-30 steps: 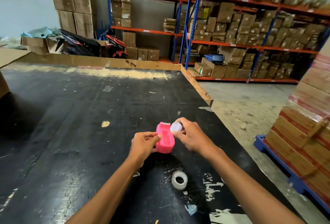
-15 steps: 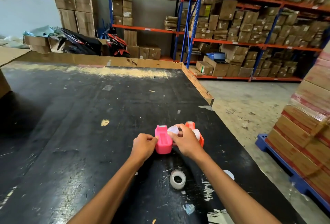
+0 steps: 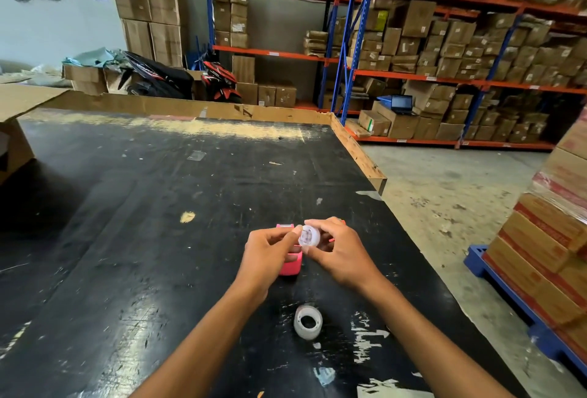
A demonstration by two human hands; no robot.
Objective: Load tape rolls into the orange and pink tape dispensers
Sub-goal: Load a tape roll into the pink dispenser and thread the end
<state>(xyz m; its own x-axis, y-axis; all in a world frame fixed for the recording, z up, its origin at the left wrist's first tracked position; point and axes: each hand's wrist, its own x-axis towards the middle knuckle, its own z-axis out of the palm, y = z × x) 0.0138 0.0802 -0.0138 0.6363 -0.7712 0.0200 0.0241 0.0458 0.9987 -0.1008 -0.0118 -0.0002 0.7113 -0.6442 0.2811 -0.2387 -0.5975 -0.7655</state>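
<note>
A clear tape roll is pinched between the fingertips of my left hand and my right hand, just above the pink tape dispenser. The pink dispenser stands on the black table, mostly hidden behind my left hand. Only small bits of the orange tape dispenser show behind my right hand. A second clear tape roll lies on the table nearer to me, between my forearms.
The table's right edge has a wooden rim, with concrete floor beyond. Stacked cartons on a blue pallet stand at the right. Shelving with boxes fills the back. An open cardboard box sits at the far left.
My left hand let go of the pink dispenser, which now stands on the table. Both hands came together on the tape roll, held above the dispenser.
</note>
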